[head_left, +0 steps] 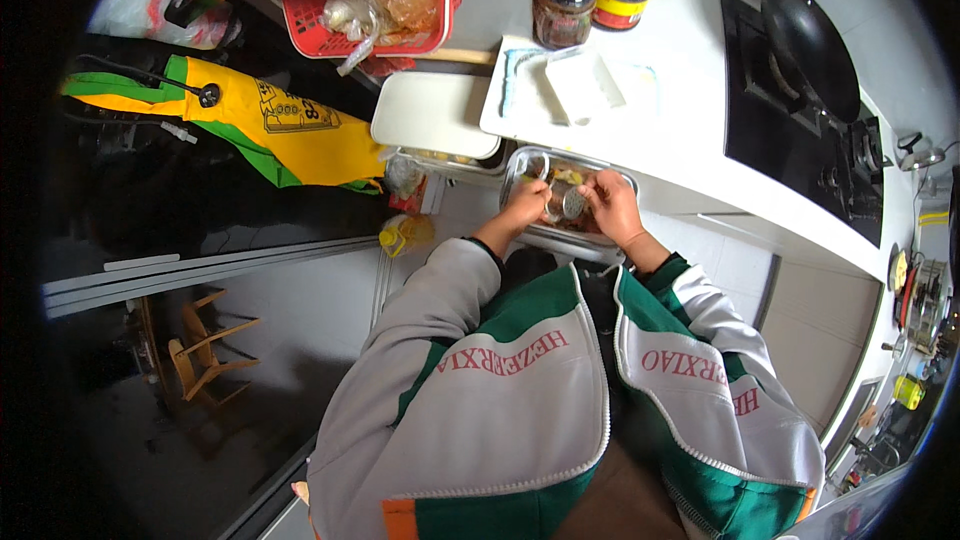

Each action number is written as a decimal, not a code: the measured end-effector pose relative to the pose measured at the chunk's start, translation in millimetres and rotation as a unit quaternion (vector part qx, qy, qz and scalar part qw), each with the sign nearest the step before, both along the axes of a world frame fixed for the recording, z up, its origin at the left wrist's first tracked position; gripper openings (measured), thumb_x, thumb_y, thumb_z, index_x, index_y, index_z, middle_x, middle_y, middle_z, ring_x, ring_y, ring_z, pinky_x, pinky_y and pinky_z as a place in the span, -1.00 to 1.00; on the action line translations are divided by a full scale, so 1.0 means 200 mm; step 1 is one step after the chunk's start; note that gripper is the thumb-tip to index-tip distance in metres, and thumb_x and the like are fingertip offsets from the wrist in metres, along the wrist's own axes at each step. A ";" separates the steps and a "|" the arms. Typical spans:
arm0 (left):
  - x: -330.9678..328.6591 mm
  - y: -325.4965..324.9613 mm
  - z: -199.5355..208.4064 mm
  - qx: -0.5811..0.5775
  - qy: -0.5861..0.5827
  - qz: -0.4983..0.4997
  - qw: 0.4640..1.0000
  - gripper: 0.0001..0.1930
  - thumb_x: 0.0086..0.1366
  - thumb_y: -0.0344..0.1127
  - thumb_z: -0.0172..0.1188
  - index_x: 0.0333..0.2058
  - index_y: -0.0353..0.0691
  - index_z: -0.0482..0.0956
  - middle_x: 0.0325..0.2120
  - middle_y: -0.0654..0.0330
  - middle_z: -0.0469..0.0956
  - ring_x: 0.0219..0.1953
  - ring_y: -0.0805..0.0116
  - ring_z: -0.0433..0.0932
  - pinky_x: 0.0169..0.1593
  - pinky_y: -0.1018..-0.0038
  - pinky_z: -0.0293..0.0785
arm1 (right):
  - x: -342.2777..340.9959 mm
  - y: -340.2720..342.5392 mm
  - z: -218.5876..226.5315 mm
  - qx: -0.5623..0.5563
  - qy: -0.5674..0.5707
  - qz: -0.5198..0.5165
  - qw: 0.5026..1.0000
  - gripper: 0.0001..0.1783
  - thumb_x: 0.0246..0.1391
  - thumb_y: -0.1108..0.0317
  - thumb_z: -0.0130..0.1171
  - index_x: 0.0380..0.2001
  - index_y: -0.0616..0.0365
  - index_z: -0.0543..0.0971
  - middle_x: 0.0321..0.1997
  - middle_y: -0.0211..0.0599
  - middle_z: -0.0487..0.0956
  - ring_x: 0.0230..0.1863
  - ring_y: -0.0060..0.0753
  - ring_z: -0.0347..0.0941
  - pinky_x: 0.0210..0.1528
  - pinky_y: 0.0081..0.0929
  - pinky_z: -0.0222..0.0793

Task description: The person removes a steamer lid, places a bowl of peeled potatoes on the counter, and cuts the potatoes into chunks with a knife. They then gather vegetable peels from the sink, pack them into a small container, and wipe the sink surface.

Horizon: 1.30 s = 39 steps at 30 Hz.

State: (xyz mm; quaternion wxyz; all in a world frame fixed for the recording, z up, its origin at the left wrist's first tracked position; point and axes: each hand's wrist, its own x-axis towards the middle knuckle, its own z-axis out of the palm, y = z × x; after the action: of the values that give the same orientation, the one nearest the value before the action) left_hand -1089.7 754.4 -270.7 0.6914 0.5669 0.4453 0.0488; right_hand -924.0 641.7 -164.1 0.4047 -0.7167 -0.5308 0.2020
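A clear rectangular container (575, 153) with several mixed items inside, some green and some reddish, sits in front of me at the counter's near edge. My left hand (524, 208) reaches in at its left side, fingers bent and closed together; what they hold is too small to make out. At the right side, my right hand (613, 202) pinches the edge of a small round grey disc (574, 205) with a speckled face. Both hands are close together over the container, and the fingers partly hide its contents.
Left of the container is a box with a white lid (435, 112). Behind stand a white tray (497, 105) with a white rectangular tub (575, 90), a dark-lidded jar (564, 10) and a red basket (290, 12). A black wok (812, 45) rests on the stove (745, 120) at right.
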 end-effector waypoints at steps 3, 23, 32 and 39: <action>0.00 0.01 0.02 -0.024 0.020 -0.020 0.999 -0.81 0.39 -0.26 -0.01 -0.30 -0.25 0.48 -0.45 0.28 0.45 -0.48 0.47 0.47 -0.39 0.51 0.50 | 0.02 0.06 0.13 0.043 0.015 -0.046 0.998 -0.81 0.10 0.36 0.23 -0.42 0.21 0.46 -0.48 -0.08 0.50 -0.42 0.04 0.44 -0.35 -0.25 0.38; -0.02 0.01 -0.07 -0.019 0.004 -0.045 0.999 -0.80 0.39 -0.27 -0.01 -0.34 -0.26 0.49 -0.42 0.25 0.49 -0.40 0.45 0.47 -0.36 0.47 0.51 | 0.20 0.28 0.35 -0.007 0.105 -0.127 0.986 -0.16 0.11 0.04 0.23 0.35 0.00 0.07 -0.38 0.03 0.65 -0.37 0.01 0.63 -0.31 -0.29 0.50; -0.02 0.01 -0.05 -0.035 0.003 -0.030 0.999 -0.79 0.38 -0.28 0.00 -0.37 -0.27 0.48 -0.47 0.24 0.48 -0.43 0.44 0.48 -0.38 0.46 0.49 | 0.30 0.33 0.33 0.019 0.189 -0.193 0.963 -0.41 0.12 0.18 0.25 0.14 0.01 0.24 -0.43 -0.18 0.61 -0.45 -0.30 0.60 -0.38 -0.43 0.46; -0.01 0.01 -0.03 -0.018 0.003 -0.040 0.999 -0.79 0.37 -0.29 -0.01 -0.40 -0.28 0.45 -0.53 0.25 0.44 -0.49 0.43 0.44 -0.38 0.43 0.46 | 0.38 0.44 0.29 0.052 0.158 -0.279 0.946 -0.24 0.05 -0.04 0.29 0.08 0.30 0.25 -0.03 0.00 0.39 -0.47 -0.38 0.49 -0.48 -0.45 0.44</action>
State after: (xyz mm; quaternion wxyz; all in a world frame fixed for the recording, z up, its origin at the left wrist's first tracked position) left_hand -1092.6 756.1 -276.7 0.7016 0.5716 0.4254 0.0115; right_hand -847.7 728.7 -106.6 0.5604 -0.7727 -0.2491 0.1636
